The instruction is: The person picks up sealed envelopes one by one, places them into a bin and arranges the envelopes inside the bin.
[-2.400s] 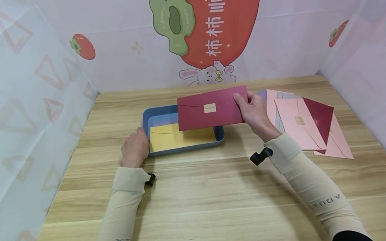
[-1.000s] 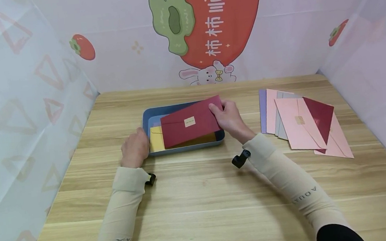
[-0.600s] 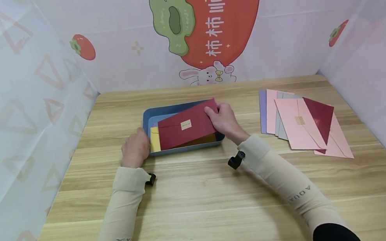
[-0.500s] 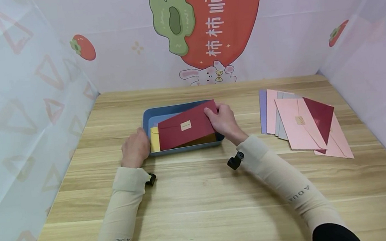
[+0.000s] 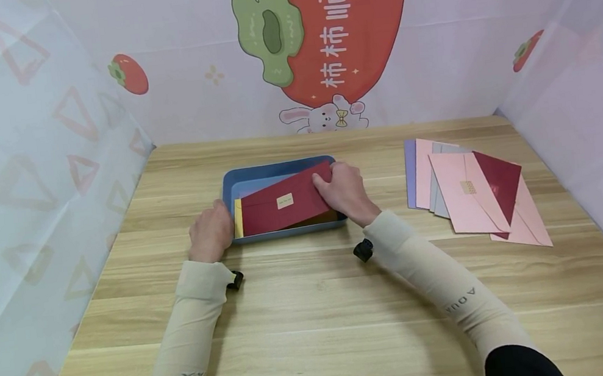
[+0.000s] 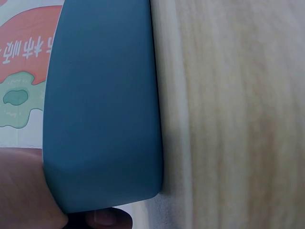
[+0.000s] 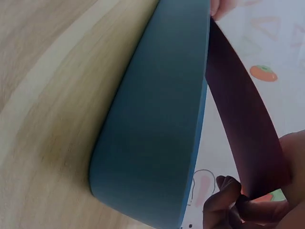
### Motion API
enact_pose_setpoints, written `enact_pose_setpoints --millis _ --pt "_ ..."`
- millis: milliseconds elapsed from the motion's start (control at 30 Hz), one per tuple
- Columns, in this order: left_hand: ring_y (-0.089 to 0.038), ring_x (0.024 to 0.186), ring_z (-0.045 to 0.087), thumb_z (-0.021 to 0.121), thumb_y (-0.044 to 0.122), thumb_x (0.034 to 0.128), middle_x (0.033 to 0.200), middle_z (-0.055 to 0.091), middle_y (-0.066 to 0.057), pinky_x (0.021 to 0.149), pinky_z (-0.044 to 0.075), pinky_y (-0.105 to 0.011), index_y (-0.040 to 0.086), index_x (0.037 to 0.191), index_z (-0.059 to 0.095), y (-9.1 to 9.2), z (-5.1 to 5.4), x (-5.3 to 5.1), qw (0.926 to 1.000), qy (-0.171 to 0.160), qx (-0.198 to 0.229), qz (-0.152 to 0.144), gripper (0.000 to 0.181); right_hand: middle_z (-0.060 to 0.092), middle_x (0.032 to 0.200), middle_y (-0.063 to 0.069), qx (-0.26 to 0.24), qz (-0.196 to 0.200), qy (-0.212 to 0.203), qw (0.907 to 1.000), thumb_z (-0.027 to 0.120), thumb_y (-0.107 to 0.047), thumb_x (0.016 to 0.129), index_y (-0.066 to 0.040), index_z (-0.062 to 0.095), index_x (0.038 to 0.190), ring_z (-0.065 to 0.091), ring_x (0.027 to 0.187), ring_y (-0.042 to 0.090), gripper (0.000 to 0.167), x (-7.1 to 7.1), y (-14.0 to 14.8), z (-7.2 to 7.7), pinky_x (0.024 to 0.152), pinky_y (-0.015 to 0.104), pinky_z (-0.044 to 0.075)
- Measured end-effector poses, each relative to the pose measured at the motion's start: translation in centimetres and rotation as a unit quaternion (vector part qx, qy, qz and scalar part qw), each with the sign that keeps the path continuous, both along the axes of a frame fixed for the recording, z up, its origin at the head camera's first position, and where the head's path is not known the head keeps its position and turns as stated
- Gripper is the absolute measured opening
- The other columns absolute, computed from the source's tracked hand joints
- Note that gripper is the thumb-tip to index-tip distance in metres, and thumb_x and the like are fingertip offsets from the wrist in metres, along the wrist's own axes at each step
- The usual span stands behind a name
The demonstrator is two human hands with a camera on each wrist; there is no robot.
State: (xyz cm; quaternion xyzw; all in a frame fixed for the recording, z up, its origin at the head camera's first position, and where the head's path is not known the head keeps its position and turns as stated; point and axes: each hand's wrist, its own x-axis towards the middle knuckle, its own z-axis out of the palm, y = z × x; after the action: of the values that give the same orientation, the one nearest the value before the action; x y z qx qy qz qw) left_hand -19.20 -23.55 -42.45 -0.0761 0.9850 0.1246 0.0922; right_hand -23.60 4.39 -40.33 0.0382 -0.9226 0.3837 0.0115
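A shallow blue tray (image 5: 255,171) sits on the table, its outer wall filling much of the left wrist view. My left hand (image 5: 210,231) holds the tray's left end, with fingers (image 6: 104,217) curled at its corner. My right hand (image 5: 347,190) pinches a dark red envelope (image 5: 286,200) by its right end. That envelope slants over the tray: its left end is low inside, while the right wrist view shows its held end (image 7: 267,176) above the rim. A yellow envelope (image 5: 238,219) lies under it in the tray, mostly covered.
To the right, a fanned group holds pink envelopes (image 5: 468,195), a dark red one (image 5: 501,179), a purple one (image 5: 412,176) and grey ones (image 5: 436,195). A printed cloth wall (image 5: 187,102) stands behind the wooden table (image 5: 314,309).
My right hand has brought the red envelope left and lower, from above the tray's right part down into it, over the yellow envelope. My left hand has stayed at the tray's left end.
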Motion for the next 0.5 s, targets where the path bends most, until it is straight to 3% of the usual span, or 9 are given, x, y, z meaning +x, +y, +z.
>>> enact_pose_setpoints --millis 167,300,400,500 --pt "-0.051 0.111 0.067 0.032 0.009 0.1094 0.12 0.065 -0.037 0.088 0.057 -0.062 -0.008 0.132 0.045 -0.01 -0.08 0.01 1.0 0.005 -0.001 -0.002 0.03 0.064 0.08 0.013 0.066 0.001 0.024 0.9975 0.066 -0.04 0.104 -0.003 0.062 0.084 0.064 0.072 0.027 0.041 0.03 -0.08 -0.06 0.065 0.036 0.053" --pt "-0.051 0.11 0.068 0.033 0.009 0.1091 0.118 0.065 -0.037 0.086 0.057 -0.062 -0.007 0.13 0.045 0.05 -0.01 0.01 1.0 0.006 -0.001 -0.001 0.029 0.066 0.103 0.022 0.12 0.009 0.04 0.9919 0.068 -0.04 0.102 0.001 0.062 0.086 0.063 0.094 0.033 0.044 0.1 0.0 -0.37 0.088 0.045 0.058" --pt "-0.051 0.11 0.068 0.033 0.009 0.1087 0.119 0.065 -0.037 0.087 0.057 -0.063 -0.007 0.128 0.046 0.04 -0.04 -0.04 1.0 0.006 0.001 0.0 0.028 0.064 0.12 0.027 0.142 0.013 0.056 0.9882 0.069 -0.038 0.102 0.005 0.065 0.094 0.062 0.107 0.037 0.044 0.18 0.09 -0.61 0.102 0.048 0.055" --pt "-0.051 0.11 0.068 0.032 0.01 0.1091 0.119 0.065 -0.037 0.086 0.057 -0.063 -0.007 0.127 0.046 -0.02 -0.14 -0.08 1.0 0.005 0.001 0.002 0.028 0.063 0.127 0.029 0.143 0.016 0.067 0.9873 0.068 -0.038 0.103 0.009 0.067 0.108 0.064 0.111 0.04 0.048 0.27 0.16 -0.66 0.103 0.049 0.056"
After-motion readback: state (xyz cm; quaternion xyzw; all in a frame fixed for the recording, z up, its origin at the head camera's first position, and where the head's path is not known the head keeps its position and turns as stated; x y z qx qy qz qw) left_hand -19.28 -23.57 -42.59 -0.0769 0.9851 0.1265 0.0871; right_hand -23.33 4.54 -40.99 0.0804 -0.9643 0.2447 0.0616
